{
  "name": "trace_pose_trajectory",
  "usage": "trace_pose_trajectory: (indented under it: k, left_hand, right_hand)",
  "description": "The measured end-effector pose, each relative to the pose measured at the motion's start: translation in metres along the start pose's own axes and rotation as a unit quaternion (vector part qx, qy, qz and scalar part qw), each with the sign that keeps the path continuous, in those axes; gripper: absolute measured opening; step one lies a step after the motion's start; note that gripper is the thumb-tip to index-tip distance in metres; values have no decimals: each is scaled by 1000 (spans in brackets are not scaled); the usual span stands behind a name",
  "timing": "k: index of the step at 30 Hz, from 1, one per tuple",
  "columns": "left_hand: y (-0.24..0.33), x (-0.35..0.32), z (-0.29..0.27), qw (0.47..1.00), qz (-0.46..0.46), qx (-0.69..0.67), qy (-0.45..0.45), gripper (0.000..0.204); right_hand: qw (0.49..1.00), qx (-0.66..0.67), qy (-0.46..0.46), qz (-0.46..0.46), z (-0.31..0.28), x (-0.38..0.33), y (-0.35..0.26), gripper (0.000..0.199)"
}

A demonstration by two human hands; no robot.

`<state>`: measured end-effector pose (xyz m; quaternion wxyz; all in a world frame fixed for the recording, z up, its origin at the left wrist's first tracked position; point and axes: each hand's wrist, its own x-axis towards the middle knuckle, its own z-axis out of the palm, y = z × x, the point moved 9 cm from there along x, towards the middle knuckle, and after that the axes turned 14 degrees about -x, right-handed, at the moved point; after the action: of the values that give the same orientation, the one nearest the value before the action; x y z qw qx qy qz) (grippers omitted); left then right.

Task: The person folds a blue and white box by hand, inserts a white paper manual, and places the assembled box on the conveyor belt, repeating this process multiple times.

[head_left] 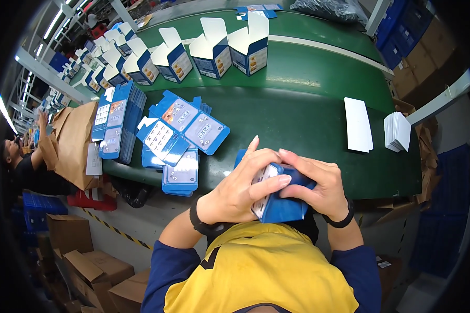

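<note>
Between my two hands, close to my chest at the near edge of the green table, is a blue printed carton (pixel 283 209), partly folded. My left hand (pixel 245 180) wraps round its left side, the thumb lying across the top and the index finger pointing up. The fingers of my right hand (pixel 318 182) are bent over its right side, the thumb pressed to it. Much of the carton is hidden under my fingers. Left of my hands lies a loose pile of flat blue cartons (pixel 185 122), some overlapping askew.
A neat stack of flat cartons (pixel 122 125) stands at the table's left. Open erected boxes (pixel 211 55) line the green conveyor (pixel 308 68) behind. White folded sheets (pixel 356 125) and a fanned white stack (pixel 397 131) lie at right. Another person (pixel 34 156) is at far left, beside brown paper (pixel 75 143).
</note>
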<state>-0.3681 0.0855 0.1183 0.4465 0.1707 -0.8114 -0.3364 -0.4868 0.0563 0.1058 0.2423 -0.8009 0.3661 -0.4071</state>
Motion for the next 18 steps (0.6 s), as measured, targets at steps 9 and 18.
trace_pose_trajectory:
  k: [9, 18]
  left_hand:
    - [-12, -2, 18, 994, -11, 7, 112, 99]
    - [12, 3, 8, 965, 198, 168, -29, 49]
  right_hand:
    - [960, 195, 101, 175, -9, -12, 11, 87]
    - [922, 311, -10, 229, -2, -4, 63, 87]
